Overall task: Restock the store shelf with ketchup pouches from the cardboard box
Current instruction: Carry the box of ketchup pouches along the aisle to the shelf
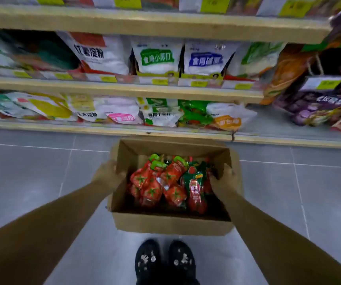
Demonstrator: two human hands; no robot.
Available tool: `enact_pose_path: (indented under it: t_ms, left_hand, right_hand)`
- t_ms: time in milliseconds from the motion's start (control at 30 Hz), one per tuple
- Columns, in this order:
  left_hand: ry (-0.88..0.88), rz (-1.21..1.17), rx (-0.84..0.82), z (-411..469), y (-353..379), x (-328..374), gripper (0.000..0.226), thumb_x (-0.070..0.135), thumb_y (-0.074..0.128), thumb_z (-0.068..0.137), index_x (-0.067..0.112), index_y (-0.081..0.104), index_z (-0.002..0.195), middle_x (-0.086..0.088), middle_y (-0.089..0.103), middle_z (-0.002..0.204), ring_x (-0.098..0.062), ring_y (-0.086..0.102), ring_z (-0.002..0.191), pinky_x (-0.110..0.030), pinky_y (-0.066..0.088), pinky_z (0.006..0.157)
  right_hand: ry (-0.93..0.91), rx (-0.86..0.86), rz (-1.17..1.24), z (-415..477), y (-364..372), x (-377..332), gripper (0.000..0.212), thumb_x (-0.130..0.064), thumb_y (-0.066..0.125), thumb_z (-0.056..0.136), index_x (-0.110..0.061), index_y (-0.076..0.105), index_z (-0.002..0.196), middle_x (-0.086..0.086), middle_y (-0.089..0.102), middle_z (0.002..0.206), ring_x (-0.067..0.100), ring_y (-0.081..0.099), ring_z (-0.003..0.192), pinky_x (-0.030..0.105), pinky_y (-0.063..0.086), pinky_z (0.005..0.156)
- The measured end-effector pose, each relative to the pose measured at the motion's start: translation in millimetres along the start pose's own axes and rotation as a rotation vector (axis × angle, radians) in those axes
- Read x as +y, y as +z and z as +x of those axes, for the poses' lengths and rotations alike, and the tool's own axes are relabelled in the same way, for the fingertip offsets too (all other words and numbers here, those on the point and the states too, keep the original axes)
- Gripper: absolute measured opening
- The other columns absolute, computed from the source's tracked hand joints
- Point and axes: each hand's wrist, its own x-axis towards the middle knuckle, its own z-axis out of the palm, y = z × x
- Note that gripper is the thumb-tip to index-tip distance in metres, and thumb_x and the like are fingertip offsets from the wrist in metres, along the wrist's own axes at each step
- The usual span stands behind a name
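While the left grip [109, 175] and right grip [225, 179] clasped its side walls, one rectangular brown cardboard box [171, 224] held roughly nine glossy red ketchup pouches [159, 182], heaped, green-capped; three wood-edged shelf tiers [124, 90] stood beyond.

Looking down on grey floor tiles [31, 171] with thin pale seams [42, 147], spreading out to both sides of the fingers [110, 168] and nearer than them. Facing wood-edged shelves [124, 90] beyond the fingers, rising in tiers, carrying yellow price tags [109, 79] and blurred white bags [157, 58]. Taking in soft, even light.
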Motion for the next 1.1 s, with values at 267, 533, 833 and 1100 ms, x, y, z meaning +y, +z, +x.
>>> enact_pose_path:
  t_ms: [267,533,833,1100]
  left_hand:
    - [-0.245,-0.011,0.063,61,98,-52,0.064,0.024,0.068,0.079,-0.002,0.039,0.13,-0.028,0.05,0.128,-0.045,0.05,0.116,-0.048,0.044,0.097]
    - [-0.338,-0.209,0.334,91,128,-76,0.034,0.014,0.054,0.081,0.013,0.054,0.116,-0.021,0.064,0.11,-0.042,0.06,0.101,-0.044,0.046,0.085]
    - [-0.311,-0.198,0.303,51,96,-97,0.019,0.012,0.052,0.079,0.012,0.055,0.097,-0.018,0.063,0.094,-0.04,0.061,0.092,-0.041,0.047,0.075]
    - [-0.445,-0.197,0.347,-49,6,-141,0.018,0.011,0.051,0.08,0.013,0.057,0.097,-0.018,0.061,0.087,-0.039,0.06,0.084,-0.037,0.044,0.069]
  right_hand:
    - [0.275,0.093,-0.127,72,59,72,0.076,-0.03,0.05,0.091,-0.012,0.004,0.148,0.017,0.019,0.154,0.036,0.021,0.141,0.051,0.024,0.114]
    - [0.356,0.293,0.136,100,79,105,0.033,-0.017,0.042,0.091,-0.017,0.05,0.123,0.011,0.061,0.11,0.028,0.058,0.094,0.04,0.043,0.079]
    - [0.336,0.297,0.157,58,55,86,0.034,-0.022,0.044,0.092,-0.016,0.056,0.124,0.011,0.064,0.112,0.023,0.052,0.081,0.03,0.036,0.074]
    - [0.237,0.163,-0.043,-15,23,4,0.036,-0.018,0.042,0.092,-0.015,0.055,0.124,0.014,0.063,0.112,0.026,0.054,0.079,0.027,0.039,0.062]
